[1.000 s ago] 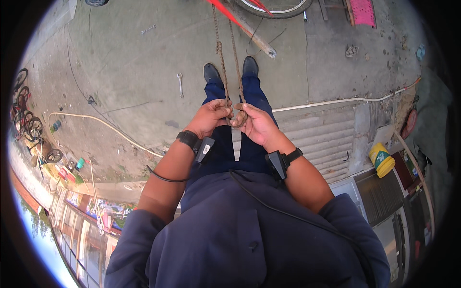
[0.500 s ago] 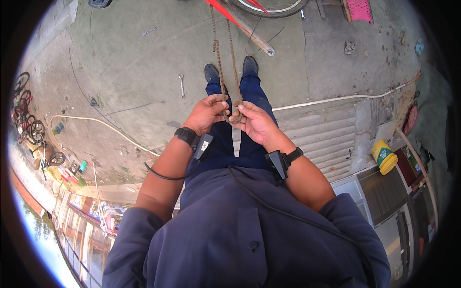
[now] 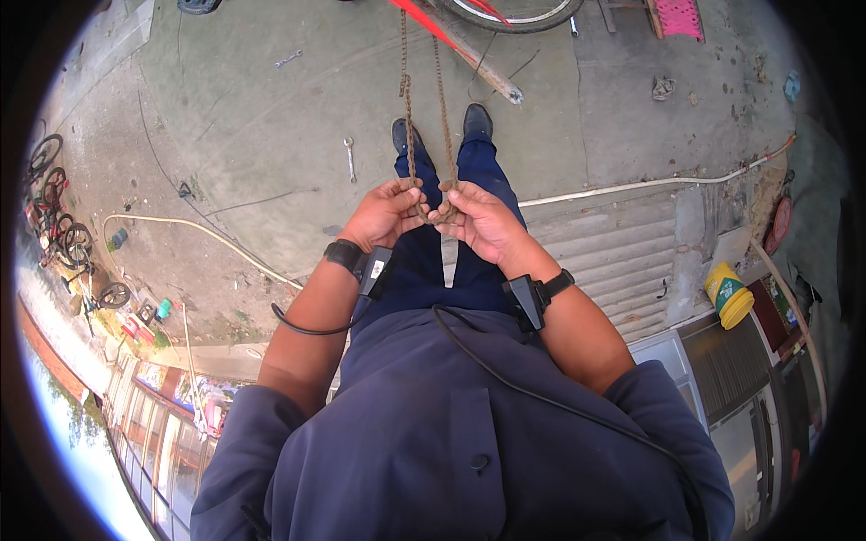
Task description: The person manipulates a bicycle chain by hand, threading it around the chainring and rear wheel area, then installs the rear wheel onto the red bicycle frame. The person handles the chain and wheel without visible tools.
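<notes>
Scarcely shifted: still pinching a rusty brown metal chain (image 3: pixel 410 126) with left hand (image 3: pixel 386 214) and right hand (image 3: pixel 483 223), keeping strands side by side.

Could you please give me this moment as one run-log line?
left hand: pinching brown chain | right hand: pinching the other strand | ground: wrench left of shoes

Rusty brown metal chain (image 3: pixel 409 117), partly hidden by left hand (image 3: pixel 386 216) and right hand (image 3: pixel 488 224); black-tyred bicycle wheel (image 3: pixel 525 29), cut off by the upper edge.
</notes>
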Demonstrator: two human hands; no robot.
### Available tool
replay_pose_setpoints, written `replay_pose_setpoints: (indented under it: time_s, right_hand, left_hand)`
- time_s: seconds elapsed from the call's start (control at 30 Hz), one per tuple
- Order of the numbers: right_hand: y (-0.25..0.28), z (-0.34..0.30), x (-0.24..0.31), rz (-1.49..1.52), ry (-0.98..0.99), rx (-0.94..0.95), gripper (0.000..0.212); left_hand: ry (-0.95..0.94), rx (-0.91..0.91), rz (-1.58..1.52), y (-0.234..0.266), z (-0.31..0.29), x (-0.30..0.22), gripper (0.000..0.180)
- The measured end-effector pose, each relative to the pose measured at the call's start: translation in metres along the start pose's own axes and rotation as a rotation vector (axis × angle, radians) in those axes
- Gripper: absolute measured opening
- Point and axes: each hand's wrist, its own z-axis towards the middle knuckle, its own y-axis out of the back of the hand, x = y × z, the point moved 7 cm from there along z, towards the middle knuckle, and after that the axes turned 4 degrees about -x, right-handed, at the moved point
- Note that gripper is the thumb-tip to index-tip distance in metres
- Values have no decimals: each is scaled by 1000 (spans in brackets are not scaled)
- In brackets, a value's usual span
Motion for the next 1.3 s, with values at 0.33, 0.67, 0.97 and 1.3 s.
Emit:
replay_pose_setpoints:
  time_s: [0.33, 0.67, 0.97, 1.3]
  right_hand:
    - [0, -3, 4, -6, 45, -26, 11]
    - [-1, -9, 12, 1, 72, 1, 9]
    - [2, -10, 12, 44, 82, -33, 7]
    - [-3, -10, 14, 61, 85, 11, 8]
  left_hand:
    - [16, 13, -57, 6, 2, 4, 14]
    - [4, 10, -71, 4, 1, 3, 13]
    - [2, -9, -138, 4, 4, 5, 14]
    - [19, -66, -207, 9, 11, 7, 16]
